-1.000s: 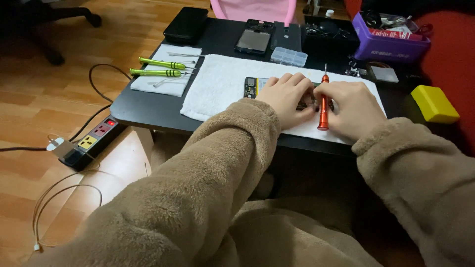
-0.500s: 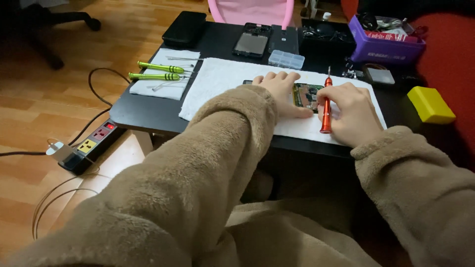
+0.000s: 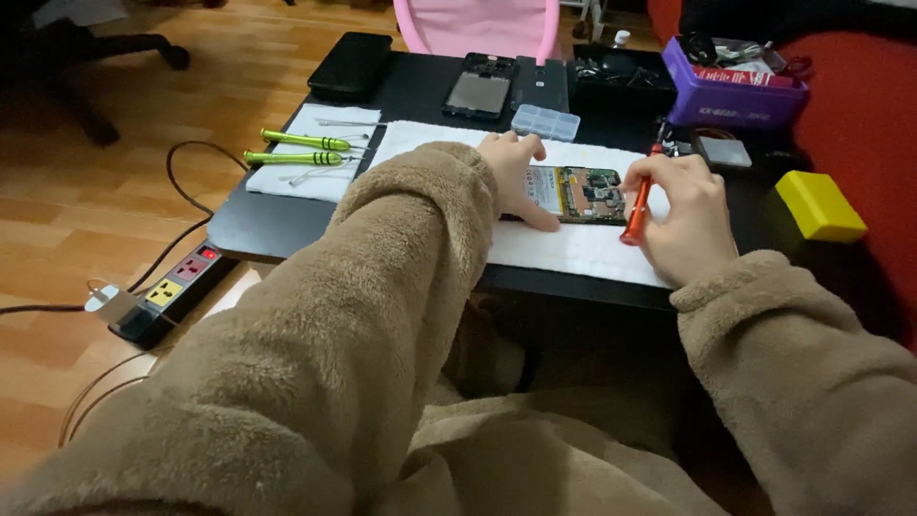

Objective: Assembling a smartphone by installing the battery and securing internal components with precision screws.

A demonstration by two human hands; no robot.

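Opened phone [image 3: 578,194] at frame centre on a cloth mat [image 3: 573,247], between left hand [image 3: 514,177] and right hand [image 3: 683,215] with screwdriver [image 3: 635,212]. Two more screwdrivers [image 3: 301,149] left; parts box [image 3: 545,122] behind; bin [image 3: 735,91] upper right; power strip [image 3: 167,291] lower left.

Home repair corner: wooden floor [image 3: 124,201] with power strip [image 3: 167,291] left of hands; low black desk [image 3: 277,225]; green screwdrivers [image 3: 301,150], purple parts bin [image 3: 735,91], pink chair [image 3: 478,24] beyond.
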